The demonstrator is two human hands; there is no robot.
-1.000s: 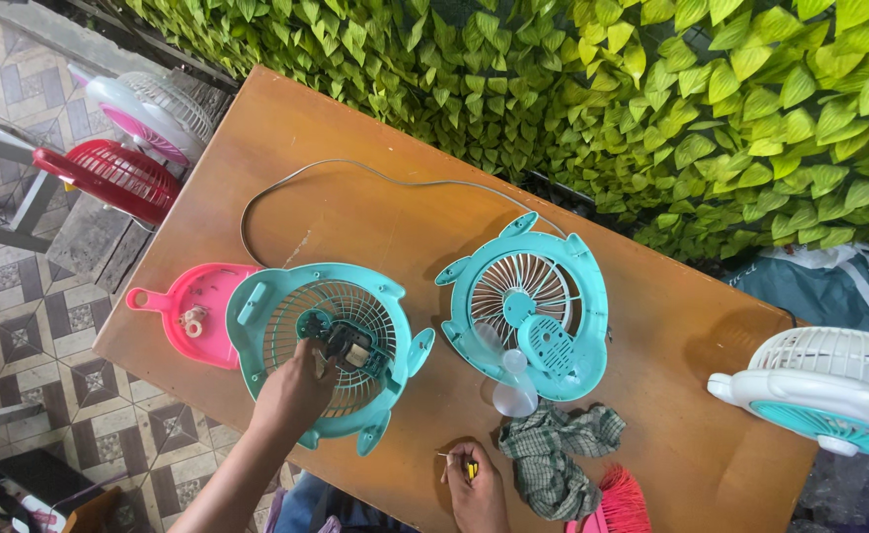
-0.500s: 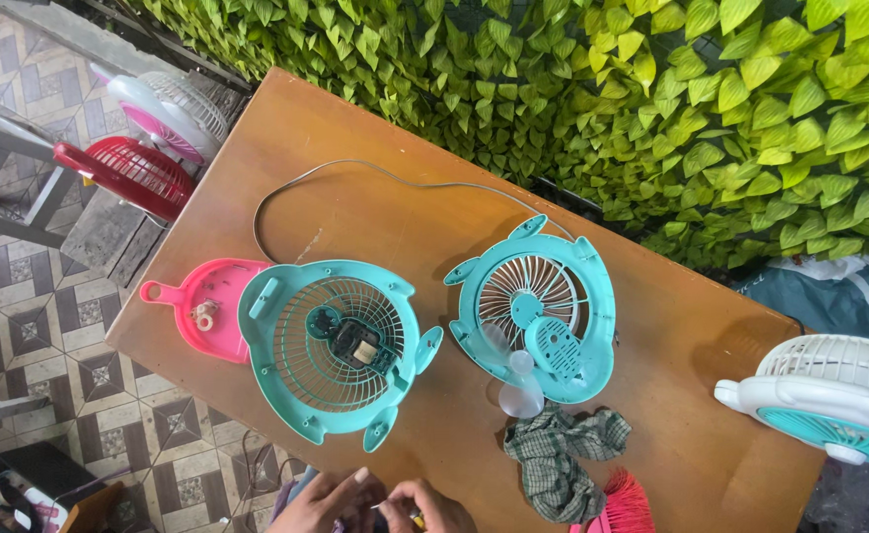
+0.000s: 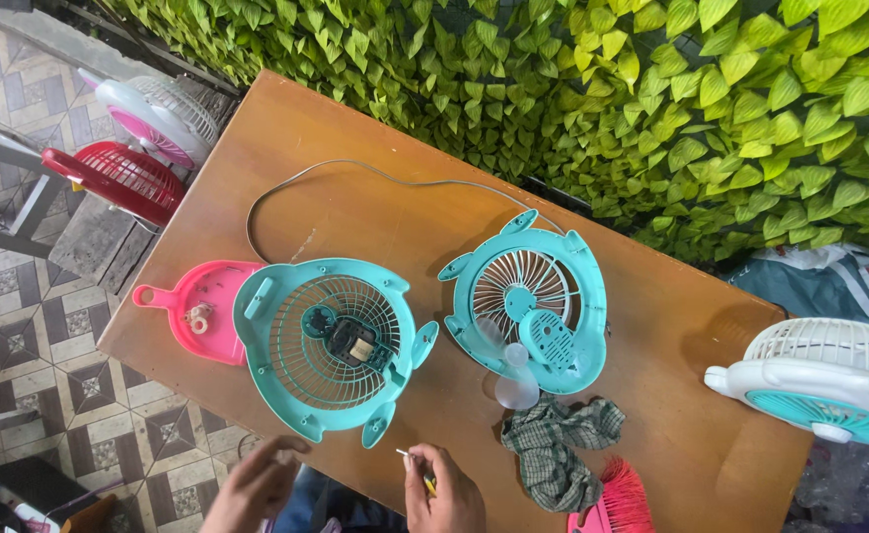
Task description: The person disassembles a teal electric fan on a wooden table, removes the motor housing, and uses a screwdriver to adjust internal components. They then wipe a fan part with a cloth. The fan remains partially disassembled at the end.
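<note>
The table [image 3: 355,212] is smooth brown wood with a dull sheen. Both teal fan shells [image 3: 326,345] [image 3: 531,301] and the pink part [image 3: 200,309] are glossy moulded plastic. The checked cloth [image 3: 553,444] looks soft, woven and matt.

One view only, worn on the head, looking almost straight down from well above the desk [image 3: 375,197]. Set at the near edge of the desk, facing across it toward the leafy wall [image 3: 572,89] along its far side. High enough to take in nearly the whole desk, the tiled floor [image 3: 30,326] left of it, and both hands barely inside the bottom border.
</note>
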